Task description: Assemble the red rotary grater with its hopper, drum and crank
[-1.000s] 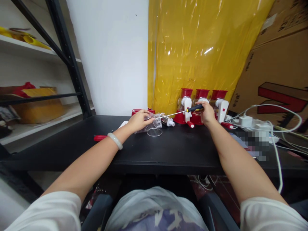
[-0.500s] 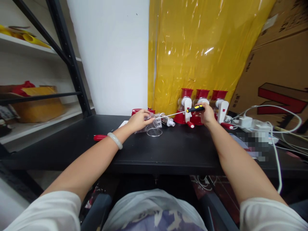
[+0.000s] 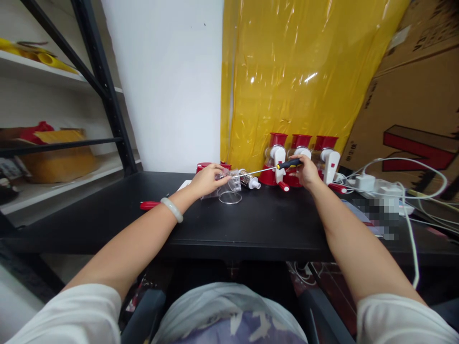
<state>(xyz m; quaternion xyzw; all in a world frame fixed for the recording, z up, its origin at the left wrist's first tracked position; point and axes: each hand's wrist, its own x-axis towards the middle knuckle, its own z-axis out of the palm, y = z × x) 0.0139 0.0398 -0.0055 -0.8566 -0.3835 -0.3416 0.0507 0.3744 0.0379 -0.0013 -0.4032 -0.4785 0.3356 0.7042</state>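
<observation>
Person seated at the front edge of the black desk (image 3: 229,229), both arms stretched toward its back edge. Right hand (image 3: 307,171) wrapped round the black-and-yellow handle of a screwdriver (image 3: 289,163), shaft slanting down toward the left hand. Left hand (image 3: 209,179), pale bangle (image 3: 172,210) at the wrist, grasps a clear plastic part (image 3: 234,185), round rim turned low; shaft tip reaches it by the thumb, exact seating too small to tell. Part sits nearer the back edge than the front, about midway along. Just beside it, a perforated metal drum (image 3: 249,179). Three red-and-white crank graters (image 3: 278,139) in a row at the back edge, behind the right hand. Red handle (image 3: 149,205) left of the bangle. White cables (image 3: 412,239) toward the right end.
</observation>
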